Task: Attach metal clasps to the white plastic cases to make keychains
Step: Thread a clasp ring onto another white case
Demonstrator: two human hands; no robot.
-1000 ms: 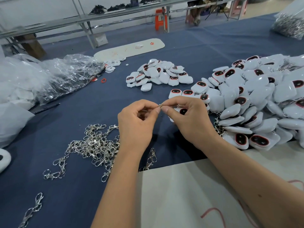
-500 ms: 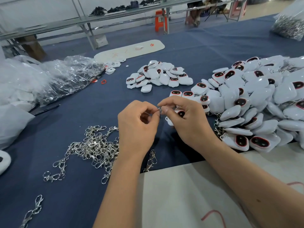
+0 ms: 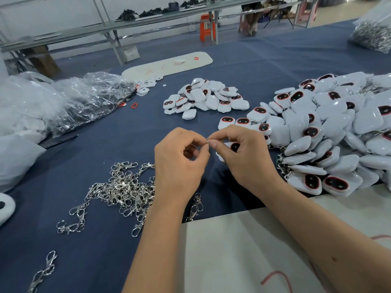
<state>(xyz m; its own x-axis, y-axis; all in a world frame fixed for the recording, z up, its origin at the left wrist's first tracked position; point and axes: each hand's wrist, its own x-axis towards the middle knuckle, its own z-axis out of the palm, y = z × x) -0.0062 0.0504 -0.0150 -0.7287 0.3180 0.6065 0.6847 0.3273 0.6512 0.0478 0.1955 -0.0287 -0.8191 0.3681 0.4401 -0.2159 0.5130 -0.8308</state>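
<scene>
**Head view: clasp ring meets case at your fingertips**

Head view shows your two hands raised together over the blue table (image 3: 105, 261), likely so the small ring sits where you can see it. Your left hand (image 3: 179, 166) has its fingers curled, thumb and forefinger pinching a metal clasp (image 3: 208, 141) by its ring; most of the clasp is hidden. Your right hand (image 3: 243, 157) curls round a white plastic case (image 3: 231, 146), fingertips pinched against the same ring. Spare clasps (image 3: 124, 187) lie heaped just left of your left wrist, within easy reach. Cases with clasps already on are piled (image 3: 328, 134) on your right; a smaller pile of cases (image 3: 205, 98) waits farther back.
</scene>
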